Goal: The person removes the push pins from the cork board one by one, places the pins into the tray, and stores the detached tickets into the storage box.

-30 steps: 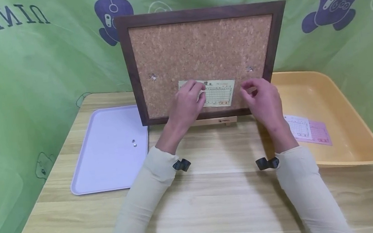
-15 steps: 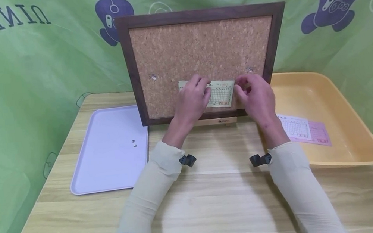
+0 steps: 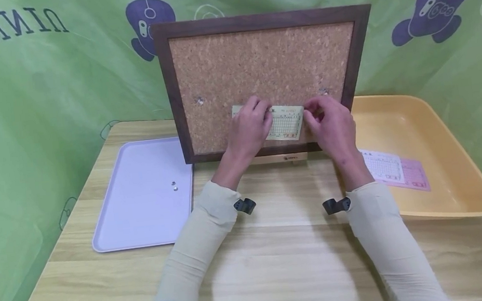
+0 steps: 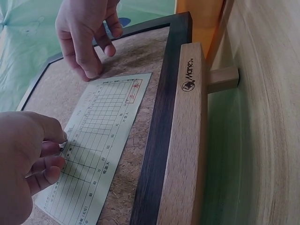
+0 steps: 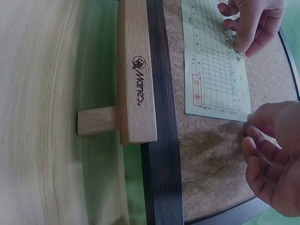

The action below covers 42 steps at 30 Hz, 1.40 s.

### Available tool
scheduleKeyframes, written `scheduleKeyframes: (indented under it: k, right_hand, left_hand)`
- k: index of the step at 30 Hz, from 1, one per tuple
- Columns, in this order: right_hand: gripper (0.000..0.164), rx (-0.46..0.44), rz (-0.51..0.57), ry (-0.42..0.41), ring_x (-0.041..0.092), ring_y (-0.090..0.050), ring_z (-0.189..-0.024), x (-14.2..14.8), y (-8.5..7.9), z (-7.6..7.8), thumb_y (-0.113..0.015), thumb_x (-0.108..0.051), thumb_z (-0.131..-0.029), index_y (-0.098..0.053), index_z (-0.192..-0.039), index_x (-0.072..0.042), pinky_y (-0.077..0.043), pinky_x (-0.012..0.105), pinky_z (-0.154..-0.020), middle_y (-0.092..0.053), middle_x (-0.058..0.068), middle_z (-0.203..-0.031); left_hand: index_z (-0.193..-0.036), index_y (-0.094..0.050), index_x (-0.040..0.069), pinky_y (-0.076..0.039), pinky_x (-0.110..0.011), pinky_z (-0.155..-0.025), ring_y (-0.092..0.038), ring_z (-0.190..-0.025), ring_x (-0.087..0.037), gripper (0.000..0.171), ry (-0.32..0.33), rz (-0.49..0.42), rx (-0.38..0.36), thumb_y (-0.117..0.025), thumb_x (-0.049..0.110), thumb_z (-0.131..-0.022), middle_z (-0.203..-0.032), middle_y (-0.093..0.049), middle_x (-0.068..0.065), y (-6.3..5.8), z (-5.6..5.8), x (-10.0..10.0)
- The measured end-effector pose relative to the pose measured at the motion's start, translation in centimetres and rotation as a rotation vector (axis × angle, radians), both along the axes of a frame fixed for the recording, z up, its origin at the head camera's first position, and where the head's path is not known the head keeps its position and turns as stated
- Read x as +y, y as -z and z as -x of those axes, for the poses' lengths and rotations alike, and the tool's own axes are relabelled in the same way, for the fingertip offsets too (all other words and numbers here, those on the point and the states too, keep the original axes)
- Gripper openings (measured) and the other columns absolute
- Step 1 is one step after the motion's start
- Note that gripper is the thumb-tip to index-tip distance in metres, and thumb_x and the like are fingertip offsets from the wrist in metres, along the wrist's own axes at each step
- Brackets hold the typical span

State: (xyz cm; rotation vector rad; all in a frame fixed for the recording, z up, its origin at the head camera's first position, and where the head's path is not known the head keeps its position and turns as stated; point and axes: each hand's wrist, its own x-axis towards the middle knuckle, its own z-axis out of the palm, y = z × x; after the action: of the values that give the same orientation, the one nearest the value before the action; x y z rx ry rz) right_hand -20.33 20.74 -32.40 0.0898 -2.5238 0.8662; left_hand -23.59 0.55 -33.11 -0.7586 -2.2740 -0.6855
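A pale green receipt slip (image 3: 284, 123) with a printed grid and red stamp lies against the corkboard (image 3: 258, 61), low on its face. My left hand (image 3: 249, 128) is over the slip's top edge near the middle. There its thumb and forefinger pinch what looks like a small pushpin (image 4: 61, 149), mostly hidden by the fingers. At the slip's upper right corner is my right hand (image 3: 332, 124). Its thumb and forefinger pinch that corner, seen close in the right wrist view, where the receipt slip (image 5: 215, 70) lies nearly flat on the cork.
Two small shiny pins (image 3: 174, 186) lie on a lilac tray (image 3: 140, 194) at left. A yellow bin (image 3: 449, 183) at right holds a white slip (image 3: 384, 166) and a pink slip (image 3: 415, 175). Clear pins (image 3: 199, 101) stick in the cork. A wooden ledge (image 4: 185, 140) supports the board's dark frame.
My left hand has shifted right along the slip's top edge. My right hand has moved left, from beside the slip to its upper right corner. Both hands are nearly still over the last half second.
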Motion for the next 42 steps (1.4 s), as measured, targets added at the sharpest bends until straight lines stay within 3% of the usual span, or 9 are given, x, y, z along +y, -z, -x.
scheduleKeyframes:
  k: [17,35,42]
  right_hand:
    - [0.024,0.052,-0.058,0.023,0.025,-0.059,-0.090,-0.1,0.6,0.4,-0.077,-0.021,-0.094,-0.069,-0.111,-0.006,-0.045,0.039,-0.075,-0.065,0.009,-0.100]
    - [0.017,0.096,-0.043,-0.001,0.027,-0.062,-0.089,-0.5,0.9,0.4,-0.074,-0.015,-0.096,-0.068,-0.107,-0.003,-0.048,0.042,-0.076,-0.065,0.012,-0.101]
    - [0.017,0.074,-0.028,-0.008,0.026,-0.064,-0.086,-0.8,1.1,0.3,-0.069,-0.017,-0.099,-0.067,-0.109,-0.004,-0.049,0.041,-0.075,-0.068,0.011,-0.100]
  left_hand:
    - [-0.102,-0.076,0.003,-0.051,-0.023,-0.061,-0.062,-0.074,-0.015,0.017,-0.025,0.003,-0.083,-0.061,0.001,-0.096,-0.097,-0.067,-0.007,-0.4,0.1,0.1]
    - [-0.101,-0.076,0.002,-0.051,-0.023,-0.063,-0.062,-0.074,-0.016,0.016,-0.025,-0.002,-0.090,-0.062,0.001,-0.096,-0.096,-0.067,-0.006,-0.5,0.2,0.1]
    - [-0.100,-0.076,0.002,-0.051,-0.022,-0.061,-0.063,-0.073,-0.015,0.015,-0.031,0.000,-0.098,-0.062,0.001,-0.096,-0.097,-0.068,-0.007,-0.6,0.1,0.1]
